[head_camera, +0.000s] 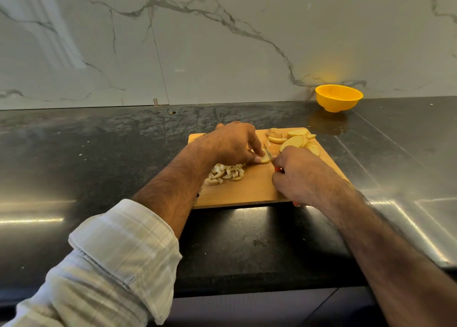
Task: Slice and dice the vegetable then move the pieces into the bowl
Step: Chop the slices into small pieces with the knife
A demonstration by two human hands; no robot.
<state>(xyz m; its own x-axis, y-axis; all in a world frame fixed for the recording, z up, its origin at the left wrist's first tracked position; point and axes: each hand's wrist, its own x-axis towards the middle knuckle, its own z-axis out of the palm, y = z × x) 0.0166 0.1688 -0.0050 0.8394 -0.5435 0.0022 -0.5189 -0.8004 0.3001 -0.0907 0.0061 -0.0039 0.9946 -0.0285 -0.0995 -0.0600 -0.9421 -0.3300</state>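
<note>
On a wooden cutting board [249, 190] my left hand [231, 142] pinches a pale potato slice [265, 159] flat against the wood with curled fingertips. My right hand [300, 173] grips a small knife with an orange handle; its blade [267, 152] stands on the slice's right side. A heap of diced potato pieces [226, 174] lies on the board below my left hand. Several uncut potato slices [298, 140] are piled at the board's far right corner. The yellow bowl [338, 97] stands against the wall, beyond the board to the right.
The board lies on a dark polished stone counter [99, 153] with a marble backsplash [197, 42] behind. The counter's front edge runs just below the board. A shiny metal surface [405, 178] extends to the right.
</note>
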